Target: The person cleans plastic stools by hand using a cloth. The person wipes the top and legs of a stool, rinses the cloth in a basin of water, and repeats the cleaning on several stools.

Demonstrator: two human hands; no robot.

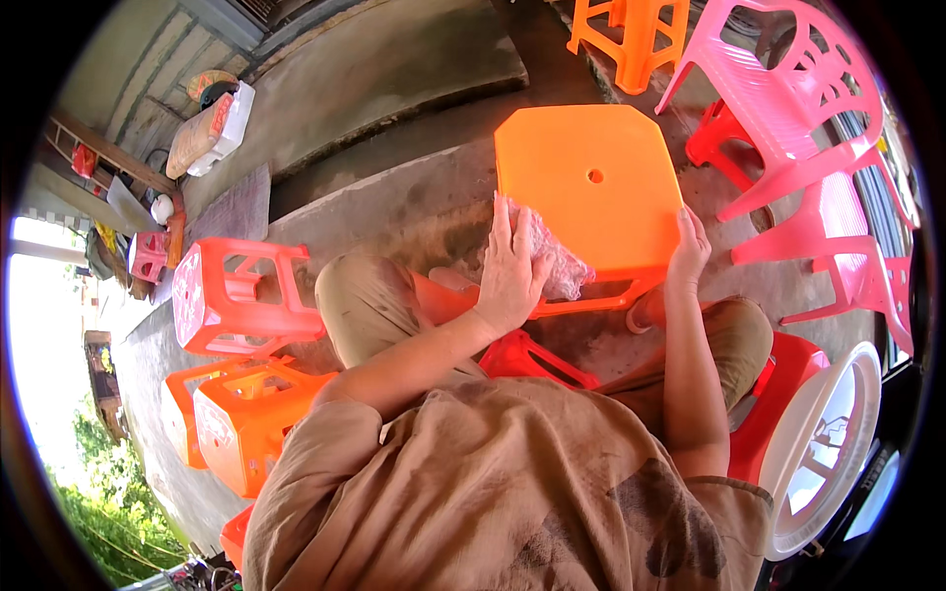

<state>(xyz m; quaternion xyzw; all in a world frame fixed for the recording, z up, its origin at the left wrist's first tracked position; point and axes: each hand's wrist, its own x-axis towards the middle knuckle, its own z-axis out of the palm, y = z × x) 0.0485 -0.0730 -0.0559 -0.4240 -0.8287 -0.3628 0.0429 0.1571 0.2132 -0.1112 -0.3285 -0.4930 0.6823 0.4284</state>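
Note:
An orange plastic stool (591, 188) is in front of me between my knees, its square seat with a small centre hole facing up towards me. My left hand (511, 270) lies at the seat's near left corner, fingers extended, with a crumpled pink-and-white cloth (558, 258) under the palm and thumb. Part of the cloth is hidden by that hand. At the opposite side, my right hand (689, 247) grips the seat's right edge, thumb near the top. Below the stool, part of a red plastic stool (536, 358) shows between my legs.
Right of me, a white basin (776, 458) holding reflective water rests on a red stool (791, 369). Pink plastic chairs (798, 103) stand beyond. To my left are a pink stool (236, 299) and orange stools (247, 428). A raised concrete slab (399, 81) lies ahead.

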